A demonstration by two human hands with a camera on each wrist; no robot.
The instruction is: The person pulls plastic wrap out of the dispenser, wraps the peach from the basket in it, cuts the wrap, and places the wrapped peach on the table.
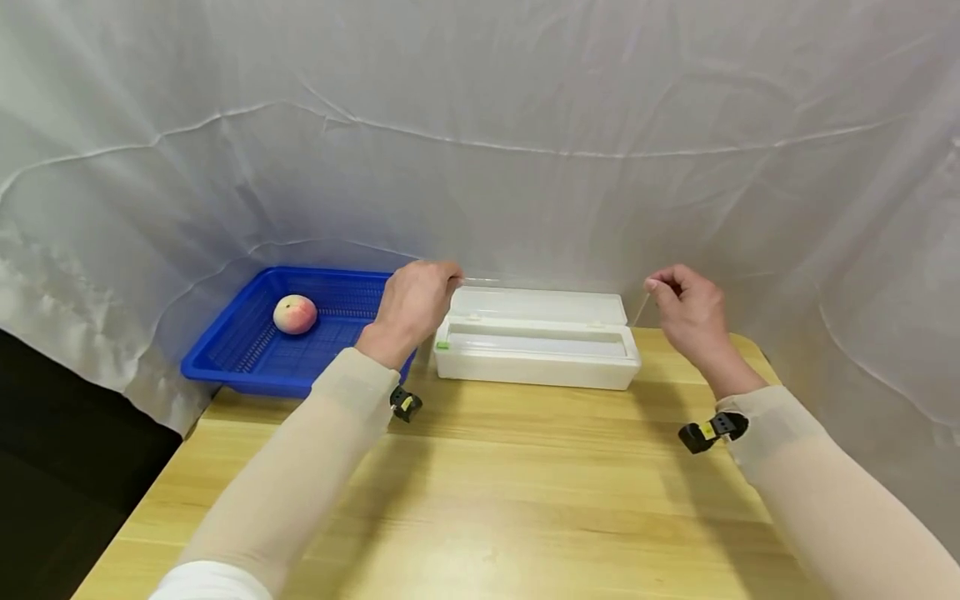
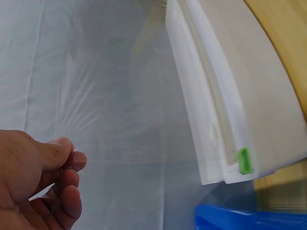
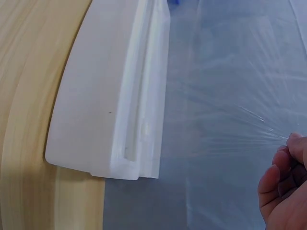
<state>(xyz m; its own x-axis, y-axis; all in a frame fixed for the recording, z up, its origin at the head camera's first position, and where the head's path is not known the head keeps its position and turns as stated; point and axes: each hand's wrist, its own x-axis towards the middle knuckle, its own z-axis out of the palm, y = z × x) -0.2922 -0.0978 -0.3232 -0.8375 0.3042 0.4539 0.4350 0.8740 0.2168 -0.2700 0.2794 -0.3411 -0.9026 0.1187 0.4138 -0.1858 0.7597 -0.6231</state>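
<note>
While the left hand (image 1: 415, 303) and right hand (image 1: 692, 307) each pinch an edge, clear cling film (image 3: 263, 125) spans the head view's centre near the white dispenser (image 1: 534, 370) — probably light, clingy and easily torn, so best held at its corners.

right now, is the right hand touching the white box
No, the right wrist view shows the right hand pinching the clear film, with its fingers well apart from the white box.

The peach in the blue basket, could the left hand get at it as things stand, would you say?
Probably not right now: the left hand pinches clear film, which it would likely need to release first. The peach itself lies uncovered in the blue basket.
</note>
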